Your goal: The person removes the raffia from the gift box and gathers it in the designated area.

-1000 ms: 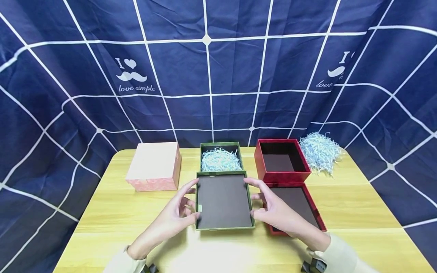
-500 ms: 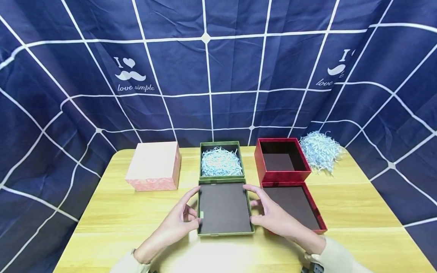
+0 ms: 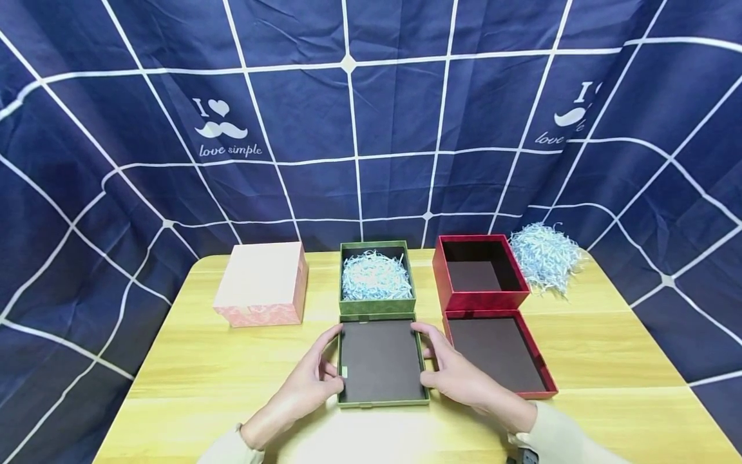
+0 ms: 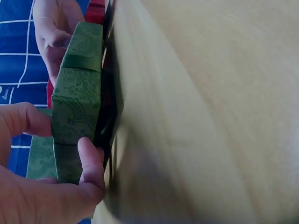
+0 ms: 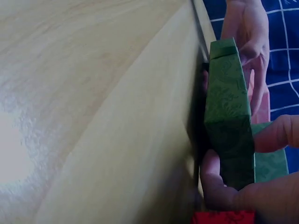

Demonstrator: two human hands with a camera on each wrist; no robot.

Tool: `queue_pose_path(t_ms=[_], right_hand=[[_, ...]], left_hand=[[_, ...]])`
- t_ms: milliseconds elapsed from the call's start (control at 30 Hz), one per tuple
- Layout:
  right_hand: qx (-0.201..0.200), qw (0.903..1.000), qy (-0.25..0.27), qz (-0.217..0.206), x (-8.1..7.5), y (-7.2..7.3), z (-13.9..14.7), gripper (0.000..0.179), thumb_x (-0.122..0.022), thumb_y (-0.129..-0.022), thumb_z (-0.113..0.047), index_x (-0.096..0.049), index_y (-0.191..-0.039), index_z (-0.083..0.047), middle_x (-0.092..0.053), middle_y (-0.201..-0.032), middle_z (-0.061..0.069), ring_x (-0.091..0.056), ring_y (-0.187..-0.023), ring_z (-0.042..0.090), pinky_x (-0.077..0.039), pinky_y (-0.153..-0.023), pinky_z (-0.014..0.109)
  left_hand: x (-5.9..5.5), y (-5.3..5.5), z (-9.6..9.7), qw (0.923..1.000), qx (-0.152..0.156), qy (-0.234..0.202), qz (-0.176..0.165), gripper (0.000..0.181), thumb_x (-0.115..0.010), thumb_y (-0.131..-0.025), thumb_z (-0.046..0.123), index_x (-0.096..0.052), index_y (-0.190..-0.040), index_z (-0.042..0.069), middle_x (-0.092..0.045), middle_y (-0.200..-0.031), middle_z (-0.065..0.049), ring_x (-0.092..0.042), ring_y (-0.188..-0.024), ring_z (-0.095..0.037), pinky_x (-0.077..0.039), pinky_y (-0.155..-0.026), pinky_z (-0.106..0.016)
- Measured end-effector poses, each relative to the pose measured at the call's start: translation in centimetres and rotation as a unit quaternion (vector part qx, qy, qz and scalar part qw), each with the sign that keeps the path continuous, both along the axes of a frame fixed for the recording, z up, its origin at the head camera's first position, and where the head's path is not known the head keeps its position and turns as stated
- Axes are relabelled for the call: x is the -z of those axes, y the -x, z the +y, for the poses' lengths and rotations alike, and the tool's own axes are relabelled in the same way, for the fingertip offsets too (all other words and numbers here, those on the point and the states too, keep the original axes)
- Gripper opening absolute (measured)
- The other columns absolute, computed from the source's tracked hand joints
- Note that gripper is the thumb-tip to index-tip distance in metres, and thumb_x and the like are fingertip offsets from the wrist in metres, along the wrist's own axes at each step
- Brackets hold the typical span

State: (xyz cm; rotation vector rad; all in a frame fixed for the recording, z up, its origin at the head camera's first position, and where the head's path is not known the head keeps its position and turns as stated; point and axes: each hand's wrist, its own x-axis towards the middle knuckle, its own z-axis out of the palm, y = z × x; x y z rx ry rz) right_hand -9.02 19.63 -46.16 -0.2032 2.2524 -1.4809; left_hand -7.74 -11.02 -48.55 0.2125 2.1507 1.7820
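A green patterned box lid (image 3: pixel 382 361) lies inside-up, dark inside facing the head camera, close over the table in front of the green box (image 3: pixel 377 307). At its left side my left hand (image 3: pixel 307 385) grips the rim between thumb and fingers. My right hand (image 3: pixel 458 374) holds the opposite side the same way. The wrist views show the lid's green outer wall (image 4: pixel 77 105) between the two hands, its lower side near the wood. Light blue shredded paper (image 3: pixel 375 276) fills part of the open green box.
To the right stands an open red box (image 3: pixel 481 300), with its red lid (image 3: pixel 495 351) inside-up in front, beside my right hand. A heap of blue shredded paper (image 3: pixel 545 258) lies at the back right corner. A closed pink box (image 3: pixel 261 277) stands at the left.
Both hands have brought the green lid toward me and lower, away from the green box, whose front wall now shows. The other boxes and paper have stayed put.
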Motion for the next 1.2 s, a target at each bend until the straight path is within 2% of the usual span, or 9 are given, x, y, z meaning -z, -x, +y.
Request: queue_pose_path(t_ms=[233, 367, 500, 733, 900, 967, 1033, 1133, 1200], right_hand=[[0.005, 0.9999, 0.012, -0.001, 0.4, -0.1, -0.5, 0.095, -0.065, -0.082, 0.014, -0.034, -0.168, -0.01, -0.033, -0.167, 0.018, -0.043, -0.141, 0.042, -0.045, -0.093, 0.044], [0.016, 0.9996, 0.022, -0.007, 0.4, 0.0, -0.6, 0.096, -0.065, -0.08, 0.016, -0.036, -0.168, -0.01, -0.034, -0.165, 0.019, -0.043, -0.14, 0.042, -0.045, -0.092, 0.044], [0.037, 0.999, 0.021, -0.014, 0.5, 0.0, -0.7, 0.095, -0.064, -0.08, 0.016, -0.038, -0.168, -0.012, -0.035, -0.166, 0.017, -0.042, -0.141, 0.04, -0.046, -0.091, 0.043], [0.053, 0.9984, 0.02, -0.004, 0.5, 0.0, -0.8, 0.089, -0.062, -0.085, 0.015, -0.04, -0.166, -0.012, -0.031, -0.17, 0.016, -0.038, -0.149, 0.044, -0.047, -0.1, 0.046], [0.076, 0.9961, 0.045, -0.011, 0.4, 0.2, -0.8, 0.084, -0.072, -0.09, 0.005, -0.039, -0.166, -0.01, -0.031, -0.17, 0.02, -0.036, -0.153, 0.045, -0.048, -0.111, 0.053], [0.083, 0.9951, 0.053, -0.013, 0.4, 0.3, -0.7, 0.083, -0.075, -0.091, -0.001, -0.039, -0.165, -0.01, -0.031, -0.169, 0.022, -0.036, -0.153, 0.045, -0.043, -0.116, 0.058], [0.087, 0.9941, 0.064, -0.014, 0.3, 0.3, -0.6, 0.084, -0.078, -0.092, -0.005, -0.039, -0.165, -0.01, -0.03, -0.169, 0.022, -0.036, -0.154, 0.046, -0.04, -0.119, 0.059], [0.083, 0.9941, 0.07, -0.007, 0.2, 0.2, -0.4, 0.084, -0.082, -0.094, -0.01, -0.038, -0.165, -0.012, -0.026, -0.171, 0.02, -0.036, -0.154, 0.047, -0.04, -0.12, 0.058], [0.078, 0.9944, 0.072, -0.002, 0.0, 0.2, -0.3, 0.085, -0.084, -0.094, -0.012, -0.037, -0.165, -0.015, -0.024, -0.171, 0.019, -0.037, -0.154, 0.047, -0.041, -0.119, 0.057]], left_hand=[[0.4, -0.1, 0.0, 0.9996, -0.008, 0.026, 0.009, 0.104, -0.069, -0.08, -0.011, -0.033, -0.173, 0.019, -0.059, -0.094, -0.009, -0.058, -0.086, -0.019, -0.05, -0.07, -0.025], [0.7, 0.1, -0.5, 0.9997, 0.006, 0.022, 0.0, 0.105, -0.069, -0.081, -0.01, -0.03, -0.174, 0.02, -0.059, -0.094, -0.008, -0.058, -0.083, -0.016, -0.05, -0.067, -0.023], [0.8, 0.4, -0.7, 0.9996, 0.023, 0.005, -0.015, 0.107, -0.07, -0.082, -0.009, -0.026, -0.175, 0.02, -0.062, -0.096, -0.011, -0.061, -0.084, -0.018, -0.052, -0.07, -0.024], [0.6, 0.6, -0.9, 0.9988, 0.032, -0.016, -0.033, 0.103, -0.074, -0.087, -0.006, -0.025, -0.175, 0.015, -0.067, -0.093, -0.013, -0.064, -0.083, -0.022, -0.053, -0.07, -0.026], [0.3, 0.5, -1.0, 0.9992, 0.021, -0.013, -0.032, 0.1, -0.078, -0.09, 0.001, -0.028, -0.175, 0.018, -0.069, -0.094, -0.011, -0.064, -0.086, -0.022, -0.052, -0.073, -0.026], [0.3, 0.5, -1.0, 0.9995, 0.011, -0.01, -0.027, 0.098, -0.081, -0.091, 0.005, -0.031, -0.174, 0.02, -0.069, -0.104, -0.013, -0.064, -0.089, -0.022, -0.051, -0.073, -0.027], [0.3, 0.4, -1.1, 0.9998, -0.002, -0.006, -0.021, 0.098, -0.084, -0.091, 0.008, -0.034, -0.173, 0.022, -0.067, -0.127, -0.016, -0.063, -0.094, -0.023, -0.051, -0.074, -0.027], [0.2, 0.4, -1.3, 0.9995, -0.021, -0.01, -0.02, 0.096, -0.087, -0.09, 0.012, -0.036, -0.172, 0.02, -0.051, -0.158, -0.018, -0.061, -0.106, -0.025, -0.052, -0.081, -0.028], [0.0, 0.4, -1.4, 0.999, -0.031, -0.021, -0.026, 0.093, -0.086, -0.092, 0.013, -0.036, -0.171, 0.016, -0.042, -0.168, -0.017, -0.059, -0.116, -0.027, -0.052, -0.089, -0.031]])
